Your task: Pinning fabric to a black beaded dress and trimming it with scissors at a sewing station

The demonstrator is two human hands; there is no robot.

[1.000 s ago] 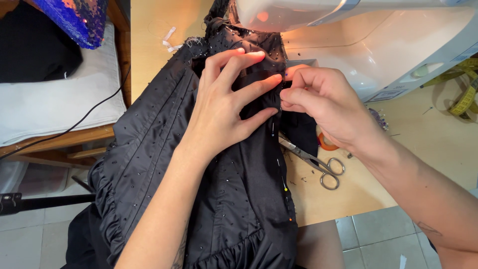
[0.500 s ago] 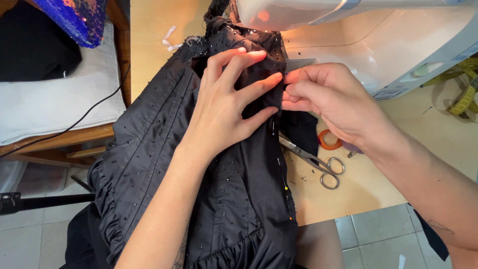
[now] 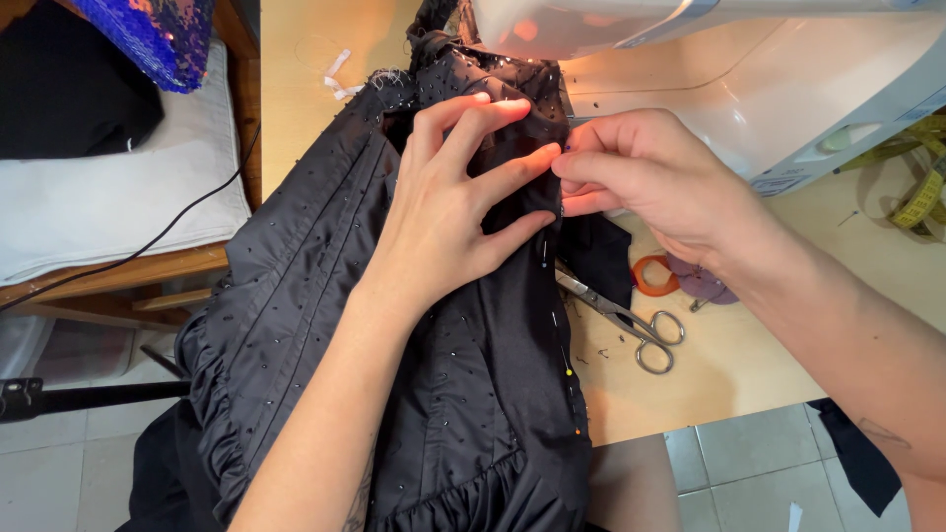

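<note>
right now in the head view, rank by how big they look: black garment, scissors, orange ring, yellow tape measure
1. black garment
2. scissors
3. yellow tape measure, partly cut off by the frame edge, so unsure against the scissors
4. orange ring

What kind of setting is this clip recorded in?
Probably a sewing or tailoring workspace: a white sewing machine on a wooden table, a black beaded garment pinned along its edge, and scissors beside a yellow measuring tape.
</note>
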